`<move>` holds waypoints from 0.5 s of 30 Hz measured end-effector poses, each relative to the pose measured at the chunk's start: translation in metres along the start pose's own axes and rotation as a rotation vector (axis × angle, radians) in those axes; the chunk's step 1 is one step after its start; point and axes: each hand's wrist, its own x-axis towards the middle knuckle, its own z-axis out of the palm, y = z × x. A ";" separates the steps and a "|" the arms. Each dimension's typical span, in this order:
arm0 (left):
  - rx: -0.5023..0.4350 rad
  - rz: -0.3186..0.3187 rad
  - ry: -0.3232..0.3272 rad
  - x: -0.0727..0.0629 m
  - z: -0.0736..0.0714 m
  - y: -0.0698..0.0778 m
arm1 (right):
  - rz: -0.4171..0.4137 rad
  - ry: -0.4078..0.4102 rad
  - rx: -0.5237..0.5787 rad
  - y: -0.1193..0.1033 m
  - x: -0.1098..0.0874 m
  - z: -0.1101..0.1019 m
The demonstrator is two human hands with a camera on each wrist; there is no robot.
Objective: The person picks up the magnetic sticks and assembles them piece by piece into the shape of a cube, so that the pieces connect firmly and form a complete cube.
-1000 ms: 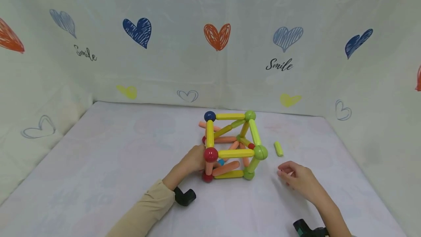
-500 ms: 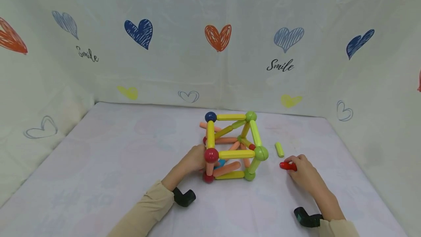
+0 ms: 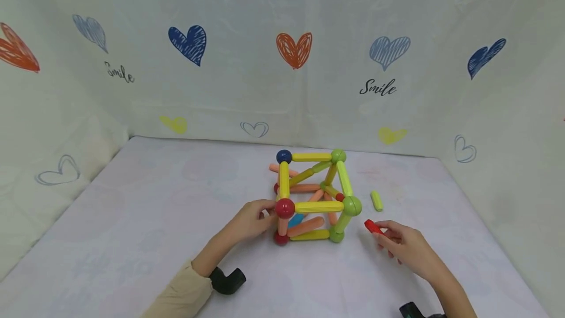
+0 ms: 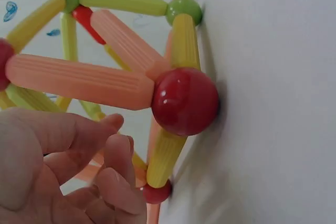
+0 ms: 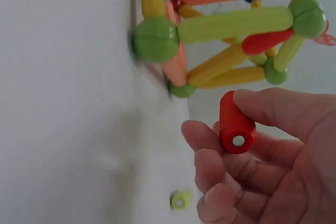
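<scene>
A cube-like frame of magnetic sticks and balls stands mid-table, with yellow sticks (image 3: 319, 207) along its front. Its front left corners carry a red ball (image 3: 285, 208) above and another red ball (image 4: 185, 101) below. My left hand (image 3: 252, 220) is beside this left side, fingers loosely bent and holding nothing; in the left wrist view the fingertips overlap the frame. Between thumb and fingers, my right hand (image 3: 408, 247) pinches a short red magnetic stick (image 5: 234, 121), its pale end dot showing. Inside the frame lie a salmon stick (image 3: 306, 226) and a blue stick (image 3: 295, 220).
A short light-green stick (image 3: 376, 200) lies on the white table right of the frame, beyond my right hand. Another salmon stick (image 3: 279, 168) juts out behind the frame's left side. A white cloth wall (image 3: 335, 117) with printed hearts rises behind the table.
My left hand has drawn back left from the frame, and more of the blue stick shows. My right hand has picked up the red stick and shifted it left, towards the frame.
</scene>
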 end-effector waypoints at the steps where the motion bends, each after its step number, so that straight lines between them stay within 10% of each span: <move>1: -0.009 0.012 -0.005 -0.003 -0.001 -0.001 | 0.005 -0.005 0.040 -0.003 -0.005 0.002; 7: -0.046 0.064 -0.063 -0.014 0.002 0.001 | 0.106 0.062 0.280 -0.028 -0.020 0.019; 15: 0.039 0.064 0.048 -0.012 0.024 -0.001 | 0.096 0.250 0.715 -0.059 -0.021 0.059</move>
